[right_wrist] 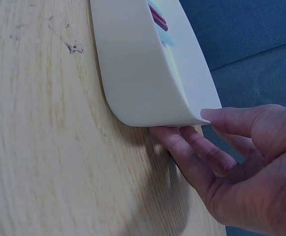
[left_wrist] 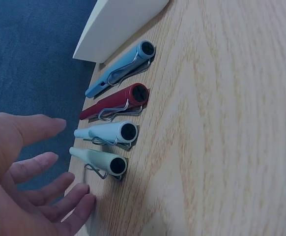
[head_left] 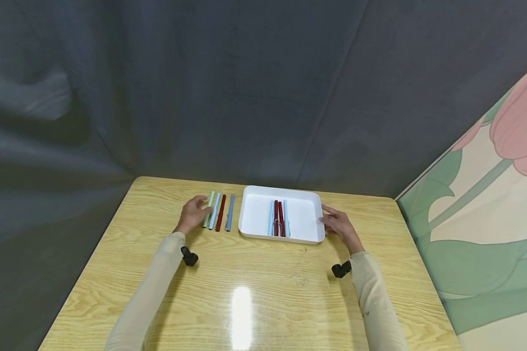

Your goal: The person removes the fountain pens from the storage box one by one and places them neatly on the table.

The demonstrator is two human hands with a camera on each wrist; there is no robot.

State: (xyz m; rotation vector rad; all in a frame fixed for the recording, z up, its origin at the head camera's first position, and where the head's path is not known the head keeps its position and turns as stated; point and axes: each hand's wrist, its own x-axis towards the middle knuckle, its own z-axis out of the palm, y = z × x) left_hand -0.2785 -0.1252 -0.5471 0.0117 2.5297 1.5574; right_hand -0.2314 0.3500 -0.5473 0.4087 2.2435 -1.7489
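Four pens would be a count, so by colour: a pale green pen (head_left: 208, 208), a light blue pen (head_left: 214, 211), a dark red pen (head_left: 221, 213) and a darker blue pen (head_left: 230, 212) lie side by side on the table. Beside the green pen is my left hand (head_left: 193, 214), fingers loosely bent and holding nothing; contact with the pen cannot be made out. My right hand (right_wrist: 251, 157) pinches the right end of a white tray (head_left: 305, 217), thumb over the rim and fingers against the outer wall. Inside lie two red pens (head_left: 276, 218) between two light blue pens (head_left: 271, 218).
The wooden table (head_left: 202, 292) meets a dark curtain (head_left: 228, 97) along its far edge, close behind the tray. A flower-patterned wall (head_left: 487, 234) stands on the right. Metal clips (left_wrist: 118, 114) stick out from the pens.
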